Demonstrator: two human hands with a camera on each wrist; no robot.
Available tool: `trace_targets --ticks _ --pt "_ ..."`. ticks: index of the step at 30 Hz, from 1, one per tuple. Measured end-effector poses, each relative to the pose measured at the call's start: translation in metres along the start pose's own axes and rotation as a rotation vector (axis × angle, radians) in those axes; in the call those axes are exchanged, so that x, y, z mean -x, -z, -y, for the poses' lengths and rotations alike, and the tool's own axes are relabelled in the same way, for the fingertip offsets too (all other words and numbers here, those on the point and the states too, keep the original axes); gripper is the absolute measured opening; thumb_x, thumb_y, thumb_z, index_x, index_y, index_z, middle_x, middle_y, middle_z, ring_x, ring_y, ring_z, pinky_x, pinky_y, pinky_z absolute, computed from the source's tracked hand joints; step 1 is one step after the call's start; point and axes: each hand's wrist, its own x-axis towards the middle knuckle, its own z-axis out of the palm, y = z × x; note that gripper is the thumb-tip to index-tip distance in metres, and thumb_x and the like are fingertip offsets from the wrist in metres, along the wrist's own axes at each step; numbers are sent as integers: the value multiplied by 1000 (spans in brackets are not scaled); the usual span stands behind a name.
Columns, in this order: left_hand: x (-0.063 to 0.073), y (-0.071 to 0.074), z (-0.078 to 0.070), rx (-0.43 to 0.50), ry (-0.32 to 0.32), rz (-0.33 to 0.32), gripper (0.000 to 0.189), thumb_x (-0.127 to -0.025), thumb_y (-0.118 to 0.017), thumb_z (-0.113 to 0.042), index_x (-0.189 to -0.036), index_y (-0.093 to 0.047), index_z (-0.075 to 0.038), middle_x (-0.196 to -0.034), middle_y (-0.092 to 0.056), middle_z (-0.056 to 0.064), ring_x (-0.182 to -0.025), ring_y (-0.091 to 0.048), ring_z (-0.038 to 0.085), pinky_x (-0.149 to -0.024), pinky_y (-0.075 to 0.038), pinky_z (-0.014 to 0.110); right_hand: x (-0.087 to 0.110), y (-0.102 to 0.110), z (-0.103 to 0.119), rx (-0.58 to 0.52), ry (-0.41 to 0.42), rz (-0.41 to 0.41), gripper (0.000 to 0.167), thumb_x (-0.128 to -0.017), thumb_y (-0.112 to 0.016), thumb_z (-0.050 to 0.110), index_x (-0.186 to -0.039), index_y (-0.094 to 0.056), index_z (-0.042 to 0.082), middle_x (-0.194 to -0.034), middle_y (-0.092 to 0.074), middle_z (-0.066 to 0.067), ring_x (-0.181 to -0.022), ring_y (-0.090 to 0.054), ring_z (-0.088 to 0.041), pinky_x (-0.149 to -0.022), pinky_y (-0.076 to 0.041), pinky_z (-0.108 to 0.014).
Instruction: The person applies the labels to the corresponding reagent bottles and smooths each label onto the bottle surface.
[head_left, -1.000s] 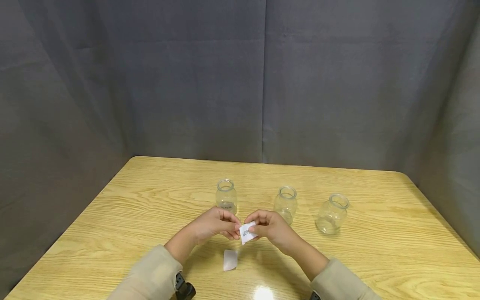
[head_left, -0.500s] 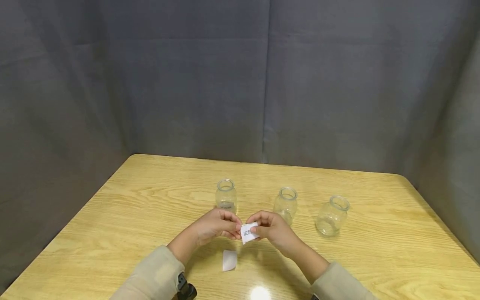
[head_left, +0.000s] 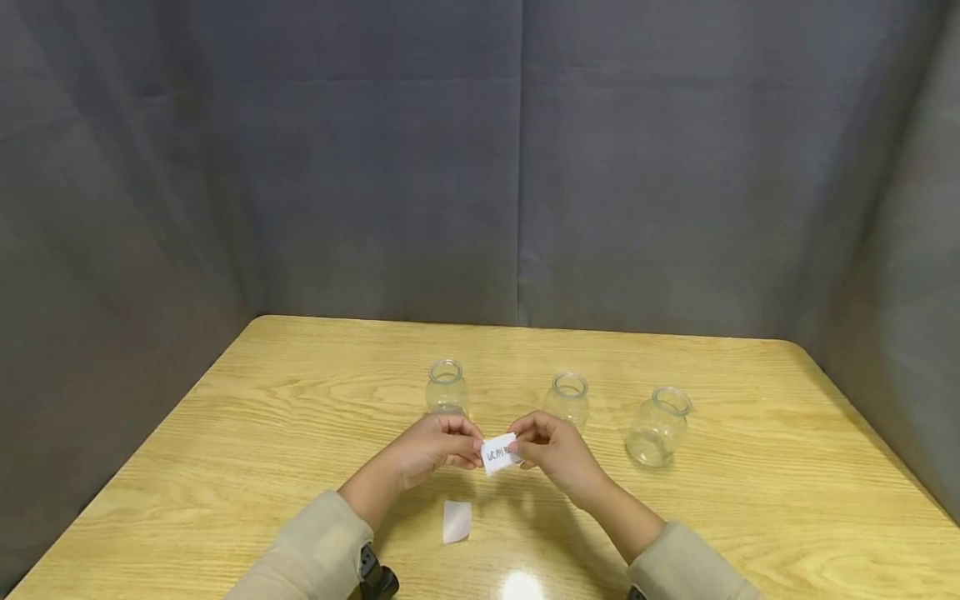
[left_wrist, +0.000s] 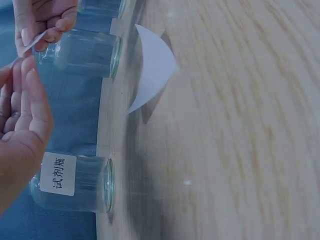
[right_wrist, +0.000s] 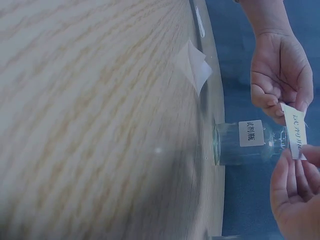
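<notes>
A small white paper label [head_left: 498, 455] printed with dark characters is held up between both hands in the head view. My left hand [head_left: 435, 446] pinches its left edge with thumb and fingers. The opposite edge is pinched by my right hand [head_left: 558, 458], whose thumb lies over the end of the print. Just behind the left hand stands a clear glass jar [head_left: 446, 387] bearing a similar label [left_wrist: 58, 173], plain to see in the left wrist view. A second glass jar [head_left: 567, 402] is behind the right hand, which hides its lower part.
Farther right on the wooden table [head_left: 300, 400] is a third glass jar [head_left: 657, 429]. A curled white paper piece [head_left: 457, 522] lies in front of the hands. Grey curtains [head_left: 375, 167] enclose the table at the back and sides.
The label has risen slightly and turned, with more of its print showing. My right hand has moved a little up and away from the left. The jars and the paper piece stay put.
</notes>
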Motion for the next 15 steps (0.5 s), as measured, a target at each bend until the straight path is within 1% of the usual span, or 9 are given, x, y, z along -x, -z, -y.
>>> trace_targets --ticks 3,8,12,15 --pt "0 0 1 8 -8 -16 4 -79 -52 1 -80 -54 5 -74 -57 5 -68 -57 15 -68 -48 29 0 -1 0 -8 -14 -21 16 -78 -57 -1 -92 -53 -8 -75 -52 -7 -69 -50 -16 -62 -47 -31" --pt "-2 0 1 7 -4 -68 3 -79 -53 -1 -78 -53 3 -74 -55 6 -67 -56 14 -67 -47 27 -2 -3 -1 -8 -12 -50 16 -77 -58 -1 -91 -53 -7 -76 -51 -8 -69 -49 -15 -64 -47 -36" --pt "-2 -1 -2 10 -4 -72 3 -78 -54 -1 -78 -53 2 -73 -55 5 -67 -56 14 -66 -47 26 -2 -3 1 12 -9 -77 17 -77 -59 -1 -92 -53 -7 -77 -50 -8 -69 -49 -16 -65 -47 -38" --pt "-2 -2 -4 8 -5 -64 4 -78 -53 1 -78 -52 4 -72 -54 5 -66 -56 14 -66 -47 26 -1 -3 2 13 -15 -82 19 -77 -59 0 -93 -52 -7 -77 -50 -8 -68 -49 -16 -65 -47 -36"
